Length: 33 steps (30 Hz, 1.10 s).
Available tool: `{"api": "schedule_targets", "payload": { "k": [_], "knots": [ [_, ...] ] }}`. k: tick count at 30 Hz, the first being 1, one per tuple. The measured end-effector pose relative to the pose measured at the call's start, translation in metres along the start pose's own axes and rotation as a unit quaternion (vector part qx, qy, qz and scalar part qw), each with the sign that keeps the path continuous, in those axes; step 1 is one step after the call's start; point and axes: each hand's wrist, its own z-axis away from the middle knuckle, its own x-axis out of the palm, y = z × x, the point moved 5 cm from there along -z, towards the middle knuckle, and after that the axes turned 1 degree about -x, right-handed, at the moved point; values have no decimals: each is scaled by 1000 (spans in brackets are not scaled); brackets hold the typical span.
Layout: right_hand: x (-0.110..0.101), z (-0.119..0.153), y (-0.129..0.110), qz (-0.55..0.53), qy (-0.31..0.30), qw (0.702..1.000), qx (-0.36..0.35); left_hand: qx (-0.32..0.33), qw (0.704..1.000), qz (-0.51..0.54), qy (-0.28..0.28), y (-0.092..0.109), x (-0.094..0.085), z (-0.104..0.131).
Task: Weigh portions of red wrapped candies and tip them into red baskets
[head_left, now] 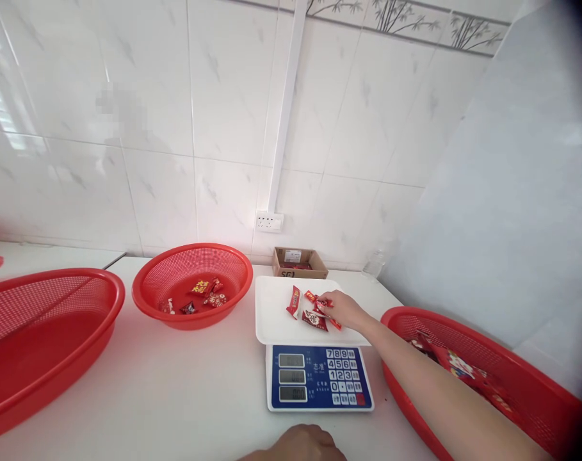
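Note:
Over the white pan (pixel 271 320) of a digital scale, my right hand (pixel 337 308) has its fingers closed on a small red packet among the snack packets. A red-and-white packet (pixel 294 302) lies to the left of the fingers, and a dark red one (pixel 314 319) lies just below them. The scale's blue panel (pixel 319 378) faces me with several keys and dark displays. My left hand (pixel 306 443) rests at the table's front edge, fingers curled together, below the scale; what it holds, if anything, is hidden.
A red basket (pixel 192 320) with several packets stands left of the scale. Another red basket (pixel 98 320) is at the far left. At the right, a red basket (pixel 401 384) holds more packets. A cardboard box (pixel 300 274) and clear jar (pixel 374 262) stand behind.

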Motion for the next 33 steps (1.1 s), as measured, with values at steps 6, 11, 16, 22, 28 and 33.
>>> {"api": "schedule_targets", "payload": {
  "k": [6, 11, 16, 22, 28, 33],
  "knots": [
    [0, 3, 0, 4, 19, 1000, 23, 10, 1000, -9, -4, 3, -3, 1],
    [-5, 8, 1, -42, 43, 998, 34, 13, 1000, -28, 3, 0, 1, 0],
    [-18, 17, 16, -148, 94, 982, 75, 11, 999, -42, -17, -1, 2, -1],
    [-40, 49, 49, -84, 148, 985, 4, -24, 999, -20, -19, 12, -17, 2],
    [-64, 107, 148, 46, 142, 976, 161, -69, 997, 41, -20, 23, -35, 5],
    [-54, 159, 211, 60, 50, 965, 250, -80, 994, 67, -30, 21, -33, 3]
  ]
}}
